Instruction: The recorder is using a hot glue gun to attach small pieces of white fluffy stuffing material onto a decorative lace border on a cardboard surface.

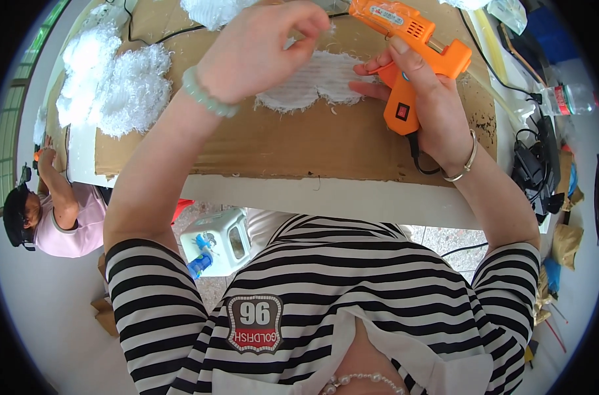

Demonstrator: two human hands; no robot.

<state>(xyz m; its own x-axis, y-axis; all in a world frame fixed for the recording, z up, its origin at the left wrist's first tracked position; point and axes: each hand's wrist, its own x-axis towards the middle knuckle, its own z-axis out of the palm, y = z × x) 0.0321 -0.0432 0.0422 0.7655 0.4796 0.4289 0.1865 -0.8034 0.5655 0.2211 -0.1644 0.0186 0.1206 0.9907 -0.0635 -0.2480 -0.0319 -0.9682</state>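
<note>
My right hand (424,89) is wrapped round the handle of an orange glue gun (401,29), its nozzle pointing to the far left. My left hand (266,46) hovers over the cardboard, close to the nozzle. Its thumb and forefinger curl toward each other; whatever they may pinch is too small to make out. Beneath both hands lies a flat white piece of ribbed fabric with frayed edges (312,82). Some fingers of my right hand reach over its right end. Part of the fabric is hidden behind my left hand.
A brown cardboard sheet (246,151) covers much of the white table (279,197). Fluffy white pieces (125,85) are heaped at the left. Black adapters (536,158) and a clear bottle (572,99) stand at the right. Another person (69,217) works at the far left. A stool (217,240) is below.
</note>
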